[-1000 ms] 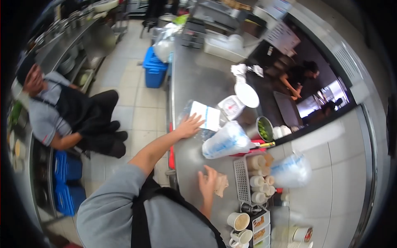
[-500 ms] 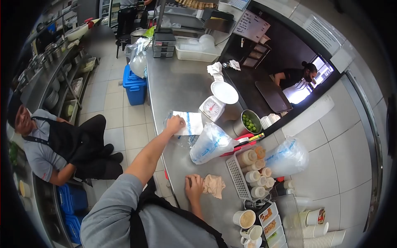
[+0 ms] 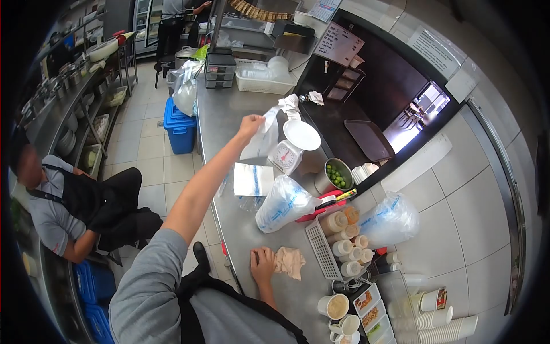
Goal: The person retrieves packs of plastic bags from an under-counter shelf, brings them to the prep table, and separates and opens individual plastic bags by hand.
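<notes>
My left hand [image 3: 250, 125] is raised over the counter, fingers closed on the top edge of a thin white plastic bag [image 3: 261, 143] that hangs down. Below it lies a flat stack of white plastic bags [image 3: 253, 180] with blue print. My right hand [image 3: 263, 263] rests on the steel counter [image 3: 240, 228], fingers spread and holding nothing, right beside a crumpled beige cloth [image 3: 290, 262]. Between the two hands stands a bulky clear plastic bag [image 3: 283, 206] with blue print, its contents not distinguishable. A white dial scale [image 3: 285, 156] with a round pan is just right of the hanging bag.
On the right are a metal pot of green limes [image 3: 339, 174], a basket [image 3: 322, 250] of sauce bottles, and cups [image 3: 334, 307]. Another stuffed plastic bag [image 3: 391, 218] leans by the wall. A person [image 3: 86, 206] sits on the left near a blue bin [image 3: 182, 129].
My left hand has lifted a plastic bag off the stack and moved up and away toward the scale. My right hand stays by the cloth. The person in the window opening is out of sight.
</notes>
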Available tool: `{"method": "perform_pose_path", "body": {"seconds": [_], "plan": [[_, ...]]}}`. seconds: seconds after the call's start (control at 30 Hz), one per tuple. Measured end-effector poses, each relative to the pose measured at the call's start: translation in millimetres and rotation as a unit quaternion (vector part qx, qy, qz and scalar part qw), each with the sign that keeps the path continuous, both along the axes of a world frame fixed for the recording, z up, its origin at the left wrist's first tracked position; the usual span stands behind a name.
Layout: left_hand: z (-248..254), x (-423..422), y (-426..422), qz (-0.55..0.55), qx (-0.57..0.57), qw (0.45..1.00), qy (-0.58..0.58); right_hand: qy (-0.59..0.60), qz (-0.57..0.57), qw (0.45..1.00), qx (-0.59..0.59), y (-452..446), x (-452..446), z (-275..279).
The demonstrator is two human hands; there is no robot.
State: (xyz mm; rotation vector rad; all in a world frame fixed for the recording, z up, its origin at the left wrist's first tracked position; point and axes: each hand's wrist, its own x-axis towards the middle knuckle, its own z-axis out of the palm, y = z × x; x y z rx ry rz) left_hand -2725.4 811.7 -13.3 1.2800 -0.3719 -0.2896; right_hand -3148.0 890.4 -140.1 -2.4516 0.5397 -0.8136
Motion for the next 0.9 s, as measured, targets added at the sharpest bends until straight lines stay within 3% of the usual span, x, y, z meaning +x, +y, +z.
{"method": "perform_pose_path", "body": {"seconds": [0.07,0.1,0.17,0.2,0.27,0.3,0.33,0.43,0.47,0.53,0.57,0.67,0.77,0.87,0.9], "plan": [[49,-38,43,-0.033,0.004,0.999,-0.038,0.037,0.010,0.999,0.016,-1,-3,2],[68,-60,66,-0.050,0.005,0.997,-0.060,0.015,0.041,0.988,0.148,-4,-5,1],[73,-99,116,-0.141,0.039,0.976,-0.164,-0.031,0.108,0.910,0.399,-15,-6,1],[72,-120,145,-0.165,0.173,0.953,-0.187,-0.081,0.110,0.909,0.394,-17,-5,17],[40,-165,188,-0.266,0.195,0.906,-0.265,-0.181,0.117,0.898,0.385,-4,-9,75],[37,-195,212,-0.314,0.241,0.880,-0.262,-0.182,0.119,0.918,0.333,3,-6,102],[31,-217,232,-0.407,0.263,0.855,-0.185,-0.182,0.119,0.935,0.282,12,-4,128],[5,-271,272,-0.463,0.240,0.853,-0.034,-0.103,0.254,0.945,0.179,12,5,139],[-1,-284,284,-0.409,0.219,0.886,0.016,-0.063,0.321,0.933,0.151,13,6,137],[1,-296,304,-0.300,0.173,0.933,0.102,0.047,0.239,0.921,0.304,30,12,135],[10,-304,304,-0.216,0.092,0.961,0.143,0.100,0.192,0.901,0.375,36,13,133],[25,-311,315,-0.195,0.144,0.970,0.024,0.088,0.212,0.918,0.324,35,21,110],[14,-313,311,-0.116,0.125,0.984,0.042,0.085,0.242,0.878,0.404,37,17,114],[34,-319,301,-0.107,0.143,0.982,0.068,-0.072,0.216,0.827,0.513,50,18,150],[35,-322,297,-0.124,0.146,0.979,0.068,-0.101,0.227,0.782,0.571,48,16,150]]}}
